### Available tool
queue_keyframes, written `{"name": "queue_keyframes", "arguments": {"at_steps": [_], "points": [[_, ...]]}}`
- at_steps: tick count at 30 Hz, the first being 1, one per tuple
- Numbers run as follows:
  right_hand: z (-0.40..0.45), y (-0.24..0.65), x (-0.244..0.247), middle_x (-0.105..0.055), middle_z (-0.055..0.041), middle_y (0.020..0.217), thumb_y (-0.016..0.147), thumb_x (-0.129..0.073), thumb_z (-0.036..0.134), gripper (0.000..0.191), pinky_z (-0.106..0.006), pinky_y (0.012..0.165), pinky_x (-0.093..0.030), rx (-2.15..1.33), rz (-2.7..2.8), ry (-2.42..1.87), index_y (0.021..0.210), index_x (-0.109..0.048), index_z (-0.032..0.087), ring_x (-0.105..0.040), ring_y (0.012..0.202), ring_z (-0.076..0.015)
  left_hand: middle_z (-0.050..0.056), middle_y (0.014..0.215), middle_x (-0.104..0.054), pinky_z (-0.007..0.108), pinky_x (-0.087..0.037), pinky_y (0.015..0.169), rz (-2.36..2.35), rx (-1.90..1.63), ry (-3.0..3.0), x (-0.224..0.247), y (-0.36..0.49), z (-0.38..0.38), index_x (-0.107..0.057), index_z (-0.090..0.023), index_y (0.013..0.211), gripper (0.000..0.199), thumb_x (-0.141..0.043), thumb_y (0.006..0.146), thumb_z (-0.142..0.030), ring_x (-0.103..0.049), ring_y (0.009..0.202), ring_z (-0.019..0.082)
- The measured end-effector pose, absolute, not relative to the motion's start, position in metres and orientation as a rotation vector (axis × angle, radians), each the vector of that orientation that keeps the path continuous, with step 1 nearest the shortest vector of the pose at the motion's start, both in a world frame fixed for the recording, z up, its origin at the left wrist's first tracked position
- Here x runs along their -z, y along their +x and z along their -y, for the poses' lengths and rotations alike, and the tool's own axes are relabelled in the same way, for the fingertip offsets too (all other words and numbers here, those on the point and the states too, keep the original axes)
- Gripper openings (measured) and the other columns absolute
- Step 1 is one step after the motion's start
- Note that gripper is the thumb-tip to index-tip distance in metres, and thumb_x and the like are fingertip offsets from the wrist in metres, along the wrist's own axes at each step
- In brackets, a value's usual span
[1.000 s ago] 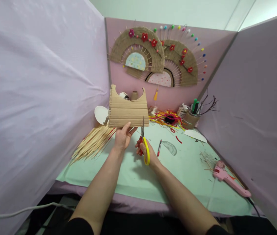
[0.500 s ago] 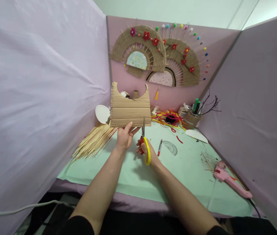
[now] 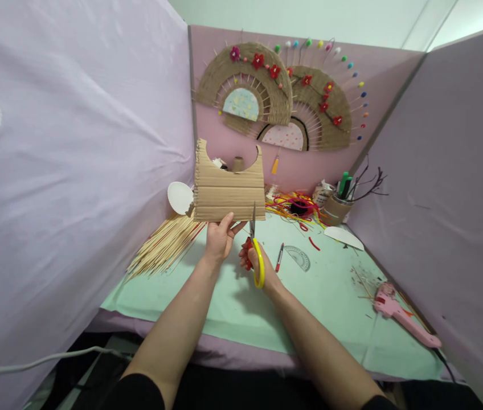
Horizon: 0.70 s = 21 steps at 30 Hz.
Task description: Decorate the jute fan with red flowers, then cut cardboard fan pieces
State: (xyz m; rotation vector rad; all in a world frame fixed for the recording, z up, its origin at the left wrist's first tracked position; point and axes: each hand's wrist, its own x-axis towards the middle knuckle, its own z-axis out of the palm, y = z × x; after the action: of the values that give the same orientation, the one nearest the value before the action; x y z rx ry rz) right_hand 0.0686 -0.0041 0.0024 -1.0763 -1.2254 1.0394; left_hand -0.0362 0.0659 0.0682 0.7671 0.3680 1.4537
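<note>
My left hand pinches the lower edge of a piece of corrugated cardboard, thumb in front and fingers behind. The cardboard is held up above the table, with a rounded bite cut from its top edge and a ragged left side. Gripped in my right hand is a pair of scissors with red and yellow handles. Its blades point upward at the cardboard's lower right edge, one blade in front of the sheet. A red marker pen and a clear protractor lie right of my right hand.
Thin bamboo sticks lie at the left beside a white oval piece. A pink glue gun rests at the right. Behind are tangled coloured cords and a pot of pens. Two decorated fans hang on the back panel.
The view has shifted very slightly. The cardboard and both hands keep almost the same pose, with the scissors still at the cardboard's lower edge.
</note>
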Motion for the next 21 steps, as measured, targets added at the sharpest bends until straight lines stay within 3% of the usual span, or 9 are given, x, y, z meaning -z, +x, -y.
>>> {"name": "queue_keyframes", "arguments": {"at_steps": [10, 21], "points": [[0.004, 0.069, -0.001, -0.057, 0.0014, 0.074, 0.087, -0.048, 0.059, 0.04, -0.024, 0.053, -0.038, -0.944, 1.243, -1.144, 0.095, -0.051, 0.02, -0.045, 0.054, -0.0096, 0.001, 0.099, -0.073, 0.044, -0.051, 0.097, -0.357, -1.444, 0.763, -0.066, -0.035, -0.065, -0.058, -0.025, 0.111, 0.043, -0.075, 0.072, -0.023, -0.068, 0.095, 0.018], [0.011, 0.067, -0.012, -0.053, 0.0047, 0.058, 0.088, -0.047, 0.05, 0.03, -0.024, 0.048, -0.036, -0.899, 1.23, -1.276, 0.084, -0.05, 0.02, -0.044, 0.047, -0.0106, 0.0, 0.098, -0.073, 0.045, -0.05, 0.097, -0.356, -1.448, 0.75, -0.063, -0.031, -0.064, -0.058, -0.024, 0.108, 0.043, -0.077, 0.07, -0.025, -0.068, 0.093, 0.017]]}}
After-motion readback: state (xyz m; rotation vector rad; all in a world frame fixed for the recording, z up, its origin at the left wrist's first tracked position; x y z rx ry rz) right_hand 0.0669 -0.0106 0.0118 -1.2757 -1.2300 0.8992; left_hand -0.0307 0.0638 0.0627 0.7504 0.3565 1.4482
